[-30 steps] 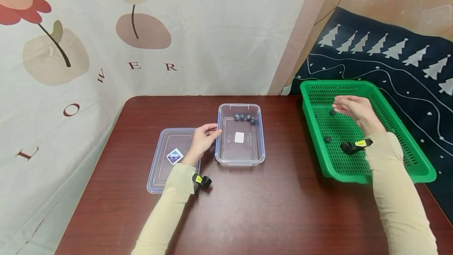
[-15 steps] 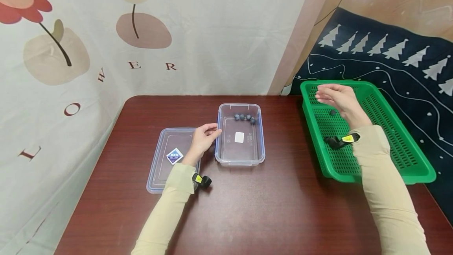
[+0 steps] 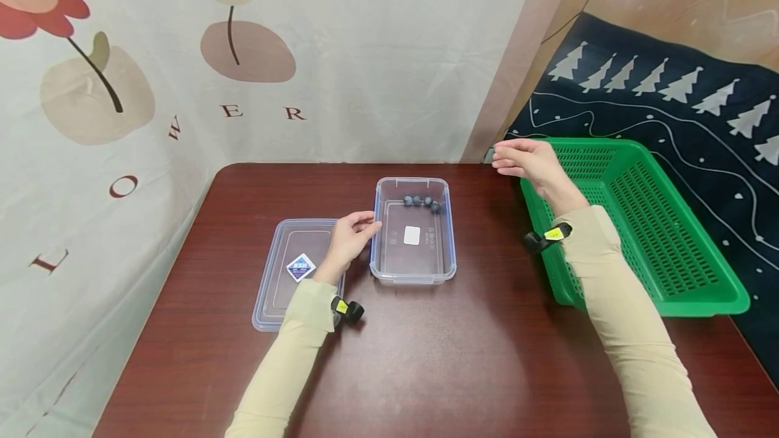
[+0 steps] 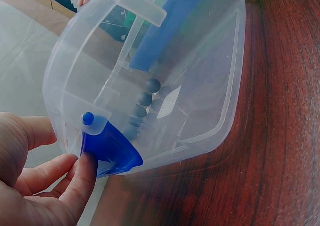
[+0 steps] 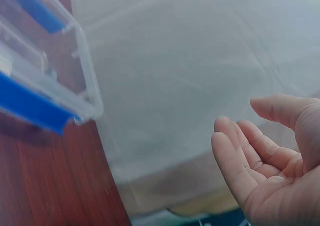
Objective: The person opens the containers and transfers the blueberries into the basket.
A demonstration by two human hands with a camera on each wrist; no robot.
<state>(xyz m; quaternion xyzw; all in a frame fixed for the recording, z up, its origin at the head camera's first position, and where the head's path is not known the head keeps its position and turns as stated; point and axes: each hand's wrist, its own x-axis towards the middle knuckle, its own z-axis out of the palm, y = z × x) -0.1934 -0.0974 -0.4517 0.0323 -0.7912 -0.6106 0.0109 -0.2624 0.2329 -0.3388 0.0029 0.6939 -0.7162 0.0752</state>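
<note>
Away from above the green basket [image 3: 700, 307] and toward the clear box [image 3: 395, 263] the right hand [image 3: 538, 166] had swung, to a spot in the air just past the basket's far left corner; the left hand [image 3: 348, 243] had stayed put.

Nearest, the left sleeve [image 3: 286, 357] rose from the bottom edge and the right sleeve [image 3: 627, 316] slanted inward, partly covering the basket. Each wrist wore a small black camera, the left one [image 3: 349, 310] low over the dark red table [image 3: 450, 370]. Under the left forearm lay the lid [image 3: 276, 282], flat, with a diamond sticker [image 3: 301, 267]. The left hand pinched the box's side, its fingers on a blue latch [image 4: 110, 148].

The box stood upright on the table to the right of the lid, with dark round berries [image 3: 428, 201] gathered at its far end. The right hand's wrist was bent, the fingers gently curved and the thumb apart from them; nothing showed in its grasp.

Beyond hung a pale printed cloth [image 3: 365, 73] and, at right, a navy one [image 3: 645, 110] with white trees.
</note>
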